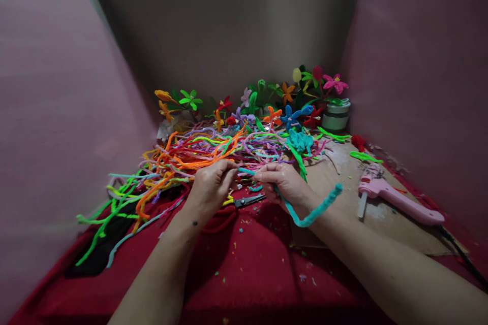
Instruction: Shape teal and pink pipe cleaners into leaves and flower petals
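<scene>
A turquoise pipe cleaner [305, 221] runs between my two hands, its long bent tail hanging over my right wrist. My left hand [215, 183] pinches its left end between thumb and fingers. My right hand [282, 183] is closed on it a short way to the right, fingertips facing the left hand. Just below and between the hands lie scissors [247, 201] with yellow handles, partly hidden by my left hand. Behind the hands spreads a tangled pile of colourful pipe cleaners [202, 150]. A turquoise fuzzy flower [300, 141] with a green stem rests at the pile's right side.
A pink glue gun [404, 203] with a black cord lies on a cardboard sheet [324, 233] at the right. Fuzzy flowers [290, 117] and a pale pot [336, 116] line the back. A dark flat object [91, 254] sits at left on the red cloth [244, 284].
</scene>
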